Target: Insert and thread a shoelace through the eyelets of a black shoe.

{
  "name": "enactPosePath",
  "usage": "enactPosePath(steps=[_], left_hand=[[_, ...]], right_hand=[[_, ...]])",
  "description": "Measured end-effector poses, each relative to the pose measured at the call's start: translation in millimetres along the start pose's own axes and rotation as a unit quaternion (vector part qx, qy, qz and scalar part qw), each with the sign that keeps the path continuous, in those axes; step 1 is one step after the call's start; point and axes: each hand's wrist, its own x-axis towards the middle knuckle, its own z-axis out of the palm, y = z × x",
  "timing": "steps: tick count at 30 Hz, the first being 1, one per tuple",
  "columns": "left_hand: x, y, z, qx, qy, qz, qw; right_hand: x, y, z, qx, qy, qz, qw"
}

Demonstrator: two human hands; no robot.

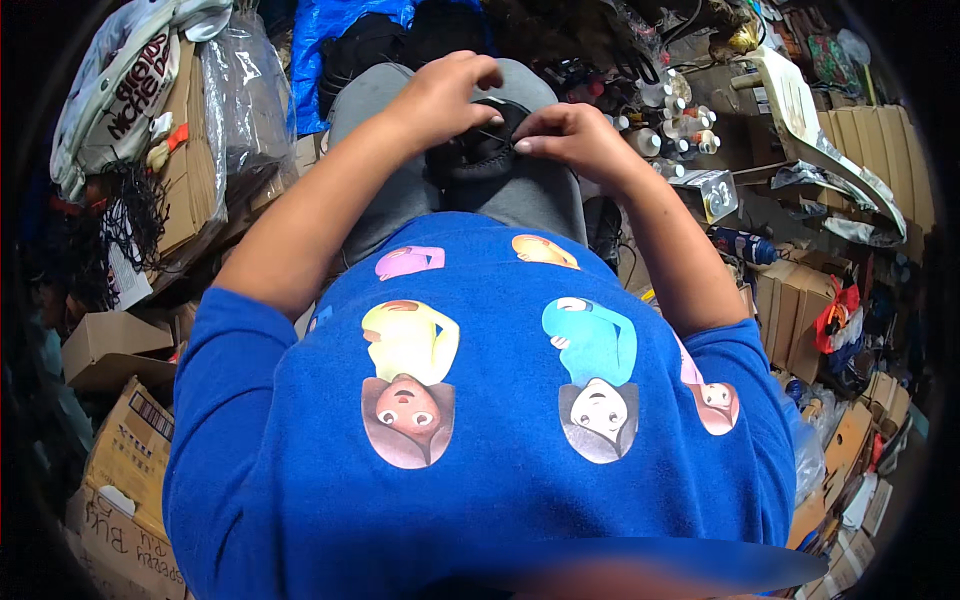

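Observation:
A black shoe (pixel 478 160) with dark laces rests in my lap, between my grey-clad thighs. My left hand (pixel 445 95) arches over its far left side. The thumb reaches down to the shoe's opening, and the curled fingers stay apart from it. At the right side of the shoe, the thumb and forefinger of my right hand (pixel 575 142) come together close to the laces. Whatever thin thing they pinch is too dark and small to make out. Part of the shoe is hidden behind both hands.
Several white-capped bottles (pixel 675 130) stand to the right of my knees. Beyond them is a white curved chair-like frame (pixel 800 120). Flattened cardboard and a clear plastic sheet (pixel 245 90) lie at the left. More black shoes (pixel 365 50) lie on a blue sheet ahead. Boxes (pixel 125 440) sit lower left.

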Motion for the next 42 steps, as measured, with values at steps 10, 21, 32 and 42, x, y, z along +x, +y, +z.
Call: enactPosePath(steps=[10,21,32,42], left_hand=[[-73,-16,-77,0.052,-0.191,-0.201,0.959],[-31,-9,-38,-0.769,0.016,-0.200,0.607],[-53,-25,-102,-0.143,0.106,-0.329,0.928],[-65,17,9,-0.050,-0.096,-0.007,0.994]], right_hand=[[-8,27,12,-0.114,0.189,-0.090,0.971],[-14,23,14,0.668,0.162,0.032,0.726],[-67,60,-42,0.123,0.143,0.146,0.971],[31,-12,-14,-0.137,-0.006,0.015,0.990]])
